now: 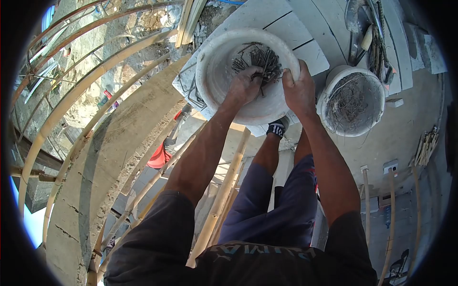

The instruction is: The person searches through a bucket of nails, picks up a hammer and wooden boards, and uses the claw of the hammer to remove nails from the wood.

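A wide whitish bucket sits on pale boards, its inside dusty. At its bottom lies a heap of dark nails, thin and tangled together. My left hand reaches into the bucket, fingers curled in at the near side of the heap; the fingertips are partly hidden among the nails. On the right side of the bucket, my right hand grips the rim, thumb on the inside and the other fingers over the outside.
A second white bucket holds tangled thin wire. Hand tools, one with a wooden handle, lie behind it. Bamboo poles and a curved concrete edge run along the left, with a drop beyond. A red object lies below.
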